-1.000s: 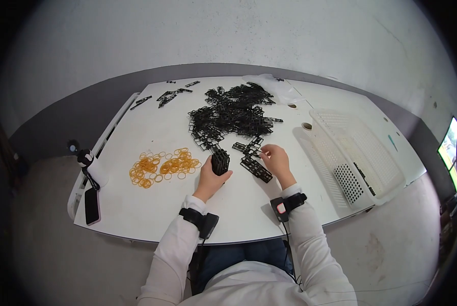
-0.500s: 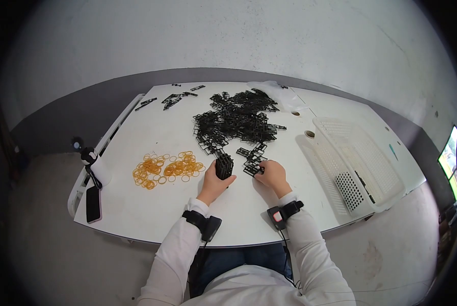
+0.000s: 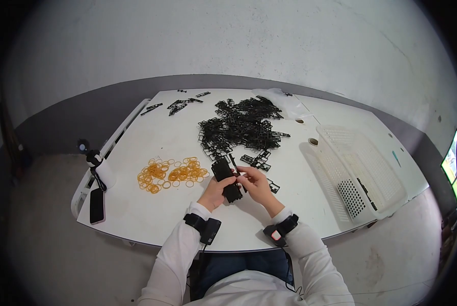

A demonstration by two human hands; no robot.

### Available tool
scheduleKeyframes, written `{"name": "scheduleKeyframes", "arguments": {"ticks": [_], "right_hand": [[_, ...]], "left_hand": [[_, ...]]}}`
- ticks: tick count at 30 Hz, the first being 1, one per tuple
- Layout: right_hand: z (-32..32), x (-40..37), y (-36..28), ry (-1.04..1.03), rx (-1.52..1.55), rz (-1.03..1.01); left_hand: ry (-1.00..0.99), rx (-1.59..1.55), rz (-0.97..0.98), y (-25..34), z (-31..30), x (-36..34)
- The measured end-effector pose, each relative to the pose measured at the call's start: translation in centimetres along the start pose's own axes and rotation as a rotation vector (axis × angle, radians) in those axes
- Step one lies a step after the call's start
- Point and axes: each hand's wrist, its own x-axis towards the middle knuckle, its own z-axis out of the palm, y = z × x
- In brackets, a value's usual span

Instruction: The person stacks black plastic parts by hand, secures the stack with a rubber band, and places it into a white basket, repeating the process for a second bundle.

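My left hand (image 3: 215, 194) is wrapped round a stack of black plastic frames (image 3: 224, 176), tilted over the table. Beside it, my right hand (image 3: 256, 184) pinches a single black frame (image 3: 235, 166) close to the stack's right side. Beyond both hands lies a large heap of black frames (image 3: 243, 125), and a few loose ones (image 3: 256, 160) are just past my right hand. Another loose frame (image 3: 273, 186) sits to its right. Yellow rubber bands (image 3: 170, 174) are spread out left of my left hand.
On the white table (image 3: 198, 224), a phone (image 3: 97, 205) and a white bottle (image 3: 105, 174) stand at the left. White baskets (image 3: 361, 168) are at the right. A plastic bag (image 3: 284, 102) and several black frames (image 3: 180, 105) lie toward the back.
My right hand has moved left and up to the stack, now with a frame in its fingers. The stack in my left hand has turned and shows its long side.
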Motion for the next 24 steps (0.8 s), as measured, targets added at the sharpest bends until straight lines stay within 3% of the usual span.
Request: {"name": "scheduleKeyframes", "arguments": {"ticks": [6, 14, 18, 24], "right_hand": [[0.6, -0.5, -0.5, 0.019, -0.181, -0.222], [0.9, -0.5, -0.3, 0.104, 0.093, 0.026], [0.9, -0.7, -0.1, 0.045, -0.124, -0.033], [1.1, -0.6, 0.9, 0.09, -0.025, 0.018]], "left_hand": [[0.005, -0.048, -0.049, 0.0, -0.2, 0.2], [0.028, -0.159, -0.061, -0.6, -0.8, 0.6], [0.03, -0.109, -0.043, -0.7, -0.7, 0.7], [0.016, -0.028, -0.016, -1.0, -0.7, 0.7]]}}
